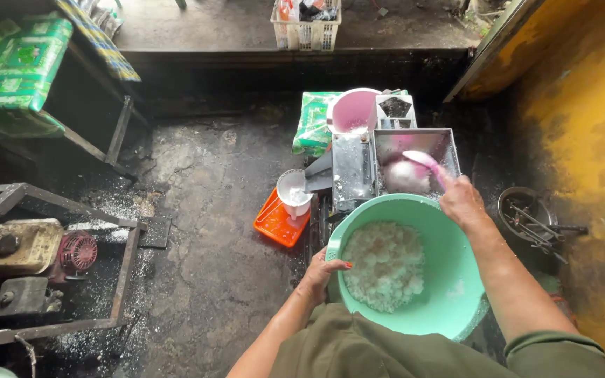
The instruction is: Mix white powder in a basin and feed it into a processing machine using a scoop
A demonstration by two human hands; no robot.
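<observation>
Left hand (318,274) grips basin (449,231) rim | right hand (461,199) clasps pink scoop (421,159) over hopper (414,143), apparently loaded | much white mash (385,264) left below fingers

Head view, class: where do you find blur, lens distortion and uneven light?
Head view: the pink scoop in the right hand is motion-blurred; frame edges bow from a wide lens; the floor lies dim, the yellow wall brighter.

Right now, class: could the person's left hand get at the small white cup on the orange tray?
Probably yes: the left hand grips the green plastic basin's rim, and only bare floor lies between it and the white cup.
</observation>
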